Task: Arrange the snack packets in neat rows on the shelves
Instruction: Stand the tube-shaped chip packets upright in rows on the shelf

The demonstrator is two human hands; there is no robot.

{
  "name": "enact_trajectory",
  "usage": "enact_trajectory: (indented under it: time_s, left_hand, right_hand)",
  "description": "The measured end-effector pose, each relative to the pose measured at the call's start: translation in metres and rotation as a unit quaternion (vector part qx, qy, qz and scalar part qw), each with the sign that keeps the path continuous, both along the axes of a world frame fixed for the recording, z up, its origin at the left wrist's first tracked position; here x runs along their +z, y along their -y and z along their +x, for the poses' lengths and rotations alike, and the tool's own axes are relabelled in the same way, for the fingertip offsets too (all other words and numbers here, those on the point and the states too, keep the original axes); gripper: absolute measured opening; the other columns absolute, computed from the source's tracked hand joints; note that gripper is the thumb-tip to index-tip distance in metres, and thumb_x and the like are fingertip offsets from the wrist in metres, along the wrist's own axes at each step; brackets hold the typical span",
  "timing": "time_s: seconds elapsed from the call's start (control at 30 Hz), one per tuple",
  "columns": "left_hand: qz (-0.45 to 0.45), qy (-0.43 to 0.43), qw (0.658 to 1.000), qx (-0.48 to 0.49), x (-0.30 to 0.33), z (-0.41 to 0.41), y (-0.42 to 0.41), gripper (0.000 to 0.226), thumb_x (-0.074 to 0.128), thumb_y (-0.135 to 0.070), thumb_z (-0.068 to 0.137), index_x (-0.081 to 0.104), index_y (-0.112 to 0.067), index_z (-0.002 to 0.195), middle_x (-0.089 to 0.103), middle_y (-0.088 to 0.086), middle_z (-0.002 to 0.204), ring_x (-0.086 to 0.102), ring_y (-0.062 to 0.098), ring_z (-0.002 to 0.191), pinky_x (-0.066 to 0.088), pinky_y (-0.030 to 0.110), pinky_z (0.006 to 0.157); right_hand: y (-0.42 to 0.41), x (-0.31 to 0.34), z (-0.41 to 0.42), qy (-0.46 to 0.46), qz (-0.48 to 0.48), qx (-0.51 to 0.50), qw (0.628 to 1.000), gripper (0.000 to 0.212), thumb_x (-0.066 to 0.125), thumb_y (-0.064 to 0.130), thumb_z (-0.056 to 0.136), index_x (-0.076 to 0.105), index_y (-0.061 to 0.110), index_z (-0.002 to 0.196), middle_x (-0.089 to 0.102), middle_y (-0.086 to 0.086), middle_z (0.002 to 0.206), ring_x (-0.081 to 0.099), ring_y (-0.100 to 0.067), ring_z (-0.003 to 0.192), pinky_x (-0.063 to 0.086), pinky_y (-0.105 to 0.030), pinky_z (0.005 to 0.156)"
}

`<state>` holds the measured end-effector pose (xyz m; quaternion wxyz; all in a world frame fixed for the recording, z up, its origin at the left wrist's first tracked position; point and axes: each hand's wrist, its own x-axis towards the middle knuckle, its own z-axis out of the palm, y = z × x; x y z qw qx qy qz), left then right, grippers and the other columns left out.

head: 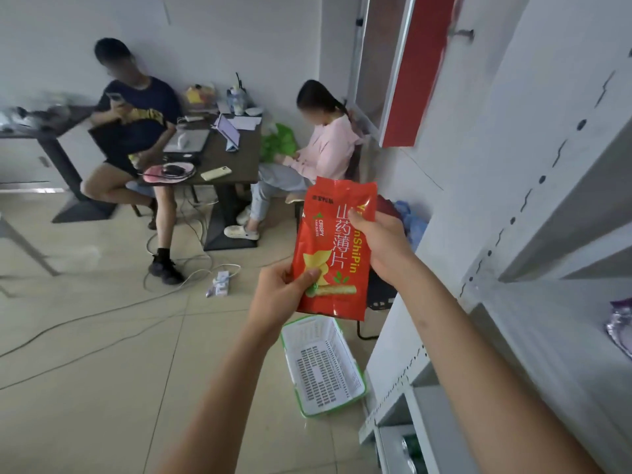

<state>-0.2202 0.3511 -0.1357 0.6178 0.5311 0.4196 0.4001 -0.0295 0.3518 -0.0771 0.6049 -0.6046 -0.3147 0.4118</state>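
A red snack packet with yellow and white lettering is held upright in the air in front of me. My left hand pinches its lower left edge, thumb on the front. My right hand grips its right edge from behind, fingers curled round it. The white shelf unit stands to the right of the packet. On one shelf at the far right edge lies a purple packet, only partly in view.
A white basket with a green rim lies on the tiled floor below the packet, beside the shelf unit. Two people sit at a dark table farther back. Cables and a power strip trail over the floor.
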Motion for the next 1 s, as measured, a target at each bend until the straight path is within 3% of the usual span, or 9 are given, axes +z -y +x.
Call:
enact_trajectory:
  time_s: [0.1, 0.27, 0.43, 0.7, 0.87, 1.0]
  left_hand:
    - [-0.018, -0.009, 1.000, 0.005, -0.013, -0.002, -0.013, 0.015, 0.074, -0.013, 0.096, 0.076, 0.000, 0.104, 0.081, 0.013, 0.095, 0.078, 0.027, 0.083, 0.063, 0.032, 0.067]
    - [-0.029, -0.006, 1.000, -0.007, -0.032, 0.000, -0.038, 0.014, 0.074, -0.014, 0.096, 0.076, -0.002, 0.104, 0.081, 0.009, 0.093, 0.079, 0.022, 0.079, 0.061, 0.029, 0.063]
    - [-0.064, -0.020, 0.998, -0.012, -0.052, 0.010, -0.060, 0.014, 0.074, -0.015, 0.097, 0.075, -0.003, 0.102, 0.081, 0.008, 0.090, 0.080, 0.024, 0.079, 0.062, 0.030, 0.064]
    - [-0.104, -0.094, 0.990, 0.006, -0.091, 0.031, -0.102, 0.008, 0.075, -0.013, 0.096, 0.076, -0.006, 0.099, 0.080, 0.005, 0.086, 0.077, 0.016, 0.070, 0.059, 0.027, 0.060]
    - [-0.131, -0.093, 0.987, -0.011, -0.113, 0.037, -0.124, 0.013, 0.075, -0.014, 0.096, 0.076, -0.002, 0.103, 0.081, 0.011, 0.093, 0.078, 0.021, 0.076, 0.061, 0.030, 0.065]
    - [-0.126, -0.111, 0.985, -0.029, -0.125, 0.043, -0.149, 0.005, 0.074, -0.011, 0.096, 0.076, -0.007, 0.094, 0.080, 0.008, 0.088, 0.076, 0.015, 0.070, 0.059, 0.026, 0.061]
  right_hand:
    - [-0.014, -0.016, -0.001, -0.018, -0.012, 0.010, 1.000, 0.008, 0.071, 0.025, 0.099, 0.073, 0.020, 0.094, 0.080, 0.004, 0.082, 0.078, -0.015, 0.075, 0.060, -0.026, 0.058]
    - [-0.039, -0.039, 0.001, -0.044, -0.046, -0.004, 0.998, 0.013, 0.072, 0.025, 0.099, 0.074, 0.014, 0.106, 0.081, -0.005, 0.095, 0.079, -0.024, 0.087, 0.063, -0.040, 0.077]
    - [-0.062, -0.063, 0.012, -0.051, -0.066, -0.017, 0.996, 0.015, 0.072, 0.025, 0.098, 0.075, 0.013, 0.107, 0.080, -0.008, 0.099, 0.079, -0.026, 0.090, 0.063, -0.040, 0.076]
    - [-0.098, -0.114, 0.029, -0.084, -0.088, -0.031, 0.992, 0.006, 0.073, 0.018, 0.097, 0.075, 0.012, 0.099, 0.079, -0.012, 0.104, 0.076, -0.034, 0.100, 0.060, -0.052, 0.094]
    - [-0.121, -0.135, 0.037, -0.085, -0.110, -0.036, 0.990, 0.007, 0.071, 0.016, 0.099, 0.073, 0.011, 0.102, 0.078, -0.011, 0.104, 0.075, -0.032, 0.099, 0.060, -0.047, 0.090]
    - [-0.139, -0.150, 0.045, -0.104, -0.126, -0.065, 0.984, 0.010, 0.072, 0.016, 0.098, 0.074, 0.009, 0.104, 0.078, -0.011, 0.102, 0.075, -0.027, 0.091, 0.061, -0.041, 0.081]
